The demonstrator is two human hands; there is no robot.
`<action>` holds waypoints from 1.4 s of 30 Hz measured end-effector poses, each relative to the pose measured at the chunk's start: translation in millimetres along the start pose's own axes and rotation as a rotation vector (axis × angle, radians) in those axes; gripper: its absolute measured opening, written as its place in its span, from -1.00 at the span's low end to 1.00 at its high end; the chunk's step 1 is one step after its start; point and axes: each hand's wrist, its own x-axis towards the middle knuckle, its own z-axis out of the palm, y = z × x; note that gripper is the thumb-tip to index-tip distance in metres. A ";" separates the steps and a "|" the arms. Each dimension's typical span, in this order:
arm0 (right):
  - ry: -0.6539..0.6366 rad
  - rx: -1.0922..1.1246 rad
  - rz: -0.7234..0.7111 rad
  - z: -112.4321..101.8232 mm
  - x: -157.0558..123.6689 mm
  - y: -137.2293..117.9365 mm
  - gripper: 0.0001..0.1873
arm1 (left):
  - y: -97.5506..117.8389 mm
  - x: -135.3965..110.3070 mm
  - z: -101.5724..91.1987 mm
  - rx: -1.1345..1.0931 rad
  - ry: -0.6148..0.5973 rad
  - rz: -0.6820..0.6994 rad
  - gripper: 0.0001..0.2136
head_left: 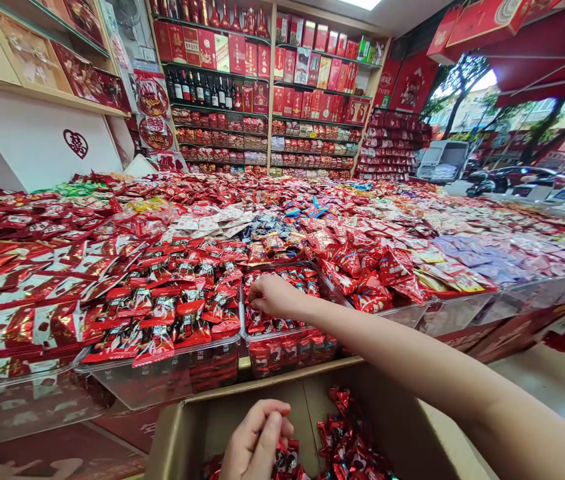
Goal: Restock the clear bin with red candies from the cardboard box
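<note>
My right hand (273, 297) reaches over a clear plastic bin (282, 333) of small red-wrapped candies (307, 279). Its fingers are bent down and closed at the left part of the bin; whatever they hold is hidden. Below, in front of the counter, stands an open cardboard box (222, 410) partly filled with shiny red-wrapped candies (349, 453). Over this box my left hand (255, 443) is held with curled fingers and the thumb pressed against them. What lies inside that hand cannot be made out; red wrappers show just beside it.
Left of the bin stands another bin of red and black packets (162, 310); on its right are red pyramid-shaped packets (397, 273). Heaps of wrapped sweets cover the wide counter. Shelves of bottles and red boxes (237, 53) line the back. A street shows at right.
</note>
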 end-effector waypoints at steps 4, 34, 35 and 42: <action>0.145 0.126 -0.010 -15.1 -22.2 -12.2 -0.87 | 5.5 2.0 -3.7 -0.417 -0.026 -0.086 -0.75; 0.234 1.587 0.665 44.9 -168.1 -48.5 -0.75 | 11.6 -4.3 7.5 -0.250 -0.150 -0.129 -0.68; 0.231 1.488 0.596 42.6 -170.5 -47.9 -0.78 | 11.4 -3.9 6.8 -0.262 -0.145 -0.137 -0.67; 0.070 0.422 -0.170 4.5 -190.1 -44.1 -0.57 | 10.8 -3.2 4.7 -0.336 -0.221 -0.201 -0.67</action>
